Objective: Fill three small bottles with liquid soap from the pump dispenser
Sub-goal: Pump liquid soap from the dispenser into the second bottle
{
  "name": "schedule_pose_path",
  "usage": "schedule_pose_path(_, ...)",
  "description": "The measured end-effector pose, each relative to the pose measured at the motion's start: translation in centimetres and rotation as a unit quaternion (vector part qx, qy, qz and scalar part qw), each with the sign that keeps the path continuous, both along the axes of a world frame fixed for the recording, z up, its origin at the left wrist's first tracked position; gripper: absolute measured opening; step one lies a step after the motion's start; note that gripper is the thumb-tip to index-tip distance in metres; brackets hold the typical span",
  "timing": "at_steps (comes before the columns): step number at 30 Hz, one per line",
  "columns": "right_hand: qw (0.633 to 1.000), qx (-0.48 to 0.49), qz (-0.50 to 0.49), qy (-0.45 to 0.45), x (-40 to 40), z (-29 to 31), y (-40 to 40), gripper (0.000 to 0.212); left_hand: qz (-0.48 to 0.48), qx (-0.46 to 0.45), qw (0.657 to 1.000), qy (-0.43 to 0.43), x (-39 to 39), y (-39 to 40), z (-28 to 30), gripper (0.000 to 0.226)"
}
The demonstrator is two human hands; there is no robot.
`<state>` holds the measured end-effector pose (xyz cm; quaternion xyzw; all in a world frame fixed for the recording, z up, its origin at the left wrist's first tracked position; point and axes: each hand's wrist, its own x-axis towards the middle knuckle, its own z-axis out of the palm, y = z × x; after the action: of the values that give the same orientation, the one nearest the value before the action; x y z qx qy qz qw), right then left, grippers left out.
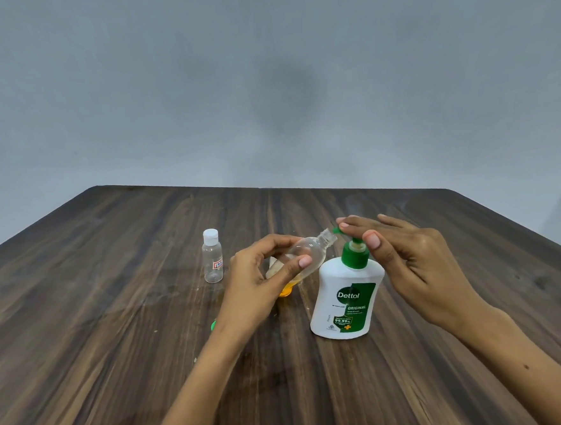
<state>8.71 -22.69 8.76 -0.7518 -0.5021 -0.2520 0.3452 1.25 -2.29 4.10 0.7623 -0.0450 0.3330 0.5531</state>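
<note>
two hands | dettol original dispenser | tilted bottle at spout

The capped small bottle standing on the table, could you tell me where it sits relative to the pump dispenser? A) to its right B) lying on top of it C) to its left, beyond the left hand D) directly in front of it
C: the capped small bottle stands upright left of the pump dispenser, beyond the left hand.

Left hand and right hand: bare, no rings, watch or sleeves; forearms uncovered to lower frame edge; nails short, unpainted.
</note>
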Motion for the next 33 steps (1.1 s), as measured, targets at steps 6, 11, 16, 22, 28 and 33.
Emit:
schedule_pose_path(6, 1.000, -0.007, 0.000, 0.007, 0.07, 0.24, -0.09, 0.059, -0.001, -0.002, 1.000, -0.003, 0.01, 0.07, -0.01, 0.021)
schedule_pose_path(11, 1.000, 0.002, -0.002, 0.008, -0.15, -0.18, 0.01, 0.057, -0.003, -0.001, 1.000, -0.006, 0.04, 0.05, -0.04, 0.022)
schedule_pose_path(16, 1.000, -0.015, -0.006, -0.001, -0.02, 0.20, -0.18, 0.061, -0.006, -0.007, 1.000, -0.006, -0.04, 0.10, -0.08, 0.025)
schedule_pose_path(22, 1.000, -0.002, -0.010, -0.004, -0.18, -0.04, 0.00, 0.058, -0.001, -0.003, 1.000, -0.009, -0.02, 0.09, 0.00, 0.024)
schedule_pose_path(28, 1.000, -0.004, -0.008, -0.001, -0.13, 0.18, -0.11, 0.058, -0.006, -0.003, 1.000, -0.013, -0.24, -0.02, 0.17, 0.024)
schedule_pose_path(33, 1.000, 0.004, -0.006, -0.004, -0.20, -0.05, -0.04, 0.055, -0.006, -0.005, 1.000, -0.014, -0.18, 0.00, 0.09, 0.025)
